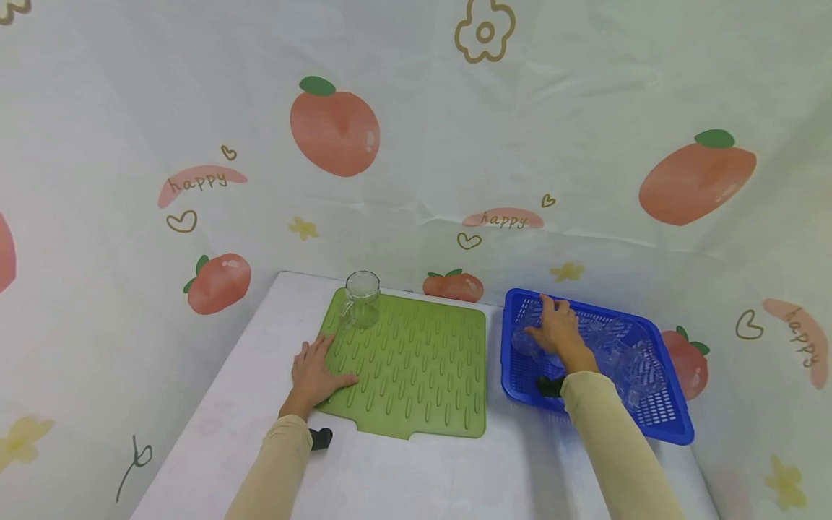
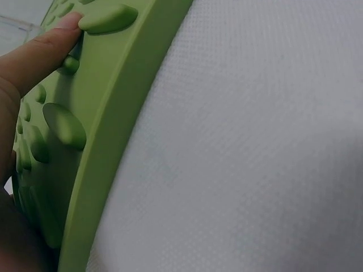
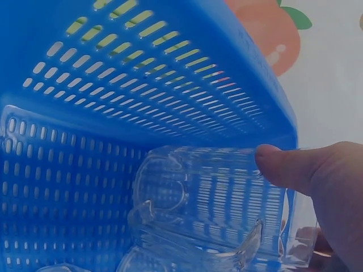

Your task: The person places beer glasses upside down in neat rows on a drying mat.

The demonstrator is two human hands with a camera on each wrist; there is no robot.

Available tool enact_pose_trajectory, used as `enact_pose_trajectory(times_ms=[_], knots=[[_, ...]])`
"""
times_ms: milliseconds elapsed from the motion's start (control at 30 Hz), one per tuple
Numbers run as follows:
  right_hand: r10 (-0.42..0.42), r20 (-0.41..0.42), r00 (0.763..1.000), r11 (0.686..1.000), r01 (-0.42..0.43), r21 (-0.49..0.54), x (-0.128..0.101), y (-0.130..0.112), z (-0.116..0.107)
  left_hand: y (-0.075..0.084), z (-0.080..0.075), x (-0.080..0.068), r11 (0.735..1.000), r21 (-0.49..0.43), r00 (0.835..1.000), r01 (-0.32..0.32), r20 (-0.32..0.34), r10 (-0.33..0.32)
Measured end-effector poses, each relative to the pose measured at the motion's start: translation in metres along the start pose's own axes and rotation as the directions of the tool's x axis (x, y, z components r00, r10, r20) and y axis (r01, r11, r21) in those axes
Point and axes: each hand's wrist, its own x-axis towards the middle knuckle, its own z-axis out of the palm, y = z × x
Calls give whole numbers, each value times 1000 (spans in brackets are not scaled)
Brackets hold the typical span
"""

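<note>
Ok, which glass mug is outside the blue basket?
The glass mug standing at the green mat's far left corner; the other glassware is in the blue basket.

Pale fruit-print backdrop; white-covered table.

The white-covered table looks finely textured, with what may be faint pinkish patches, though they're too pale to be sure. Directly on it lie a flat green mat and, just right, a slotted blue basket.
</note>
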Motion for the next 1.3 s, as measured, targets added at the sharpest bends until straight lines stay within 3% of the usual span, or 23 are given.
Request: enact_pose_trajectory(times_ms=[433,967,1300], knots=[[-34,-42,999,998,36,56,-10,-5,-8,5,-2,-4,1000,11,1000,-24,-11,24],[-92,-125,988,991,103,82,-28,-20,-26,4,-1,-1,998,65,998,-16,58,13],[-140,-183,973,982,160,98,-44,-38,-38,8,-3,-3,996,83,998,-14,68,9]])
